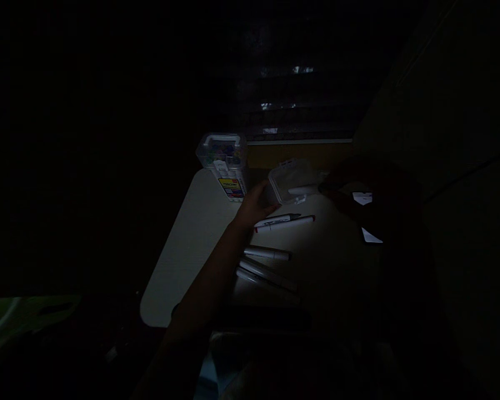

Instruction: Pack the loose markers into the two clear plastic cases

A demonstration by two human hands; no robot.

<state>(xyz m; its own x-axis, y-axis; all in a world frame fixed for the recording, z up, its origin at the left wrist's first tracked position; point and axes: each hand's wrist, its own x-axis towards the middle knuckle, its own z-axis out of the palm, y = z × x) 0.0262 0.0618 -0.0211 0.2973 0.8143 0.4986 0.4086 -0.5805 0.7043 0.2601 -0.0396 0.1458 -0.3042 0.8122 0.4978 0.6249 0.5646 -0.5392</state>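
The scene is very dark. My left hand grips the base end of a clear plastic box, which lies on its side with its mouth to the right. At that mouth, my right hand, mostly lost in shadow, is closed on a white marker whose far end reaches into the box. Just below the box lie a grey-tipped marker and a white marker with red ends. Nearer to me are another white marker and a few more markers.
Behind my left hand stands a clear lidded box with a white handle, a label and colourful marker ends inside. A phone with a lit screen lies beyond my right wrist. The pale table has a rounded left corner; a dark window is behind.
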